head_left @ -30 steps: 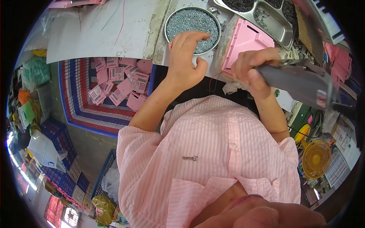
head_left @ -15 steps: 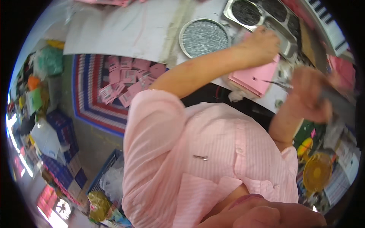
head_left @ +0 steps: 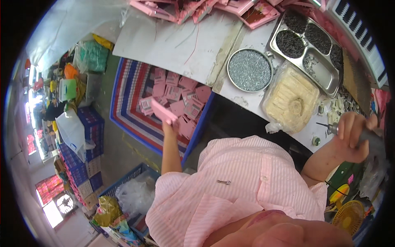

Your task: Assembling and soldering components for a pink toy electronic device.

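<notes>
On the left, my left hand (head_left: pixel 169 126) grips a flat pink calculator (head_left: pixel 162 110) and holds it over a blue-edged crate (head_left: pixel 114 112). Inside lie several similar pink calculators (head_left: pixel 173 91) on a striped red, white and blue lining. At the right table edge, my right hand (head_left: pixel 349 133) is wrapped round a grey electric screwdriver (head_left: pixel 372 142), its thin bit pointing left. Between the arms, a yellowish block in clear plastic (head_left: pixel 292 101) lies at the table's edge with nothing on it.
A round tin of small silvery screws (head_left: pixel 250 70) stands beside a metal compartment tray (head_left: pixel 299 52) holding dark small parts. Pink casings (head_left: pixel 242 8) are heaped along the far table edge. A yellow fan (head_left: pixel 349 217) is at lower right, a blue basket with plastic bags (head_left: pixel 133 193) at lower left.
My left hand has swung from the block to the crate, and the pink casing that lay on the block is gone from it. The screwdriver has moved slightly down, staying in my right hand.
</notes>
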`<state>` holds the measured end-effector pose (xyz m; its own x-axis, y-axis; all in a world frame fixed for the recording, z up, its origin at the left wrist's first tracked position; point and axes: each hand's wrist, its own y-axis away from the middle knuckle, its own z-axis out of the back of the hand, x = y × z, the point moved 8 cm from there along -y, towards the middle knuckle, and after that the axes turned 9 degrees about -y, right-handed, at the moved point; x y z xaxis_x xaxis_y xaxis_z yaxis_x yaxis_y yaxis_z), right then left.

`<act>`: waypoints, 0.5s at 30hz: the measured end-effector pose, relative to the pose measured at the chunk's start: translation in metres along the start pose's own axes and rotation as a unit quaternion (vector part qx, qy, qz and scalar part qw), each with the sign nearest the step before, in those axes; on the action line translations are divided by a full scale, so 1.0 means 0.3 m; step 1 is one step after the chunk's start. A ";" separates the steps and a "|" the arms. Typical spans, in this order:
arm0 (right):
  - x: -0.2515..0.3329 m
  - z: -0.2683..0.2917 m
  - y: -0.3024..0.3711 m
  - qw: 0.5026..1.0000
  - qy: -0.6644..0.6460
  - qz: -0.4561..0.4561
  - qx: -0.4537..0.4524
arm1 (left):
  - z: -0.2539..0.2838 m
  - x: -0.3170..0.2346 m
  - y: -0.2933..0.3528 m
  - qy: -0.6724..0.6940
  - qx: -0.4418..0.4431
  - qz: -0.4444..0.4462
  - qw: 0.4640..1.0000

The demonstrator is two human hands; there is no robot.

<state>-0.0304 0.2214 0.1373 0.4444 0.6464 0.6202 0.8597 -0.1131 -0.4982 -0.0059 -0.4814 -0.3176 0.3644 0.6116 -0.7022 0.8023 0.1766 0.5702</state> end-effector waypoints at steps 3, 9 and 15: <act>-0.020 -0.004 -0.014 0.995 0.088 -0.028 -0.047 | 0.195 0.288 0.091 -0.100 -0.282 0.211 0.930; -0.021 0.083 0.001 0.952 0.269 -0.032 -0.140 | -0.769 -0.312 0.072 -0.638 -0.210 -0.449 0.589; -0.004 0.079 -0.016 0.915 0.355 0.029 -0.191 | -2.033 -0.719 0.273 -0.429 0.089 -0.753 0.491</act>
<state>-0.0409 0.2392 0.1245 0.4271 -0.0060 0.9042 0.7944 -0.4751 -0.3784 -0.3072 -0.1285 0.1405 -0.7015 -0.6725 -0.2358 0.4690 -0.1865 -0.8633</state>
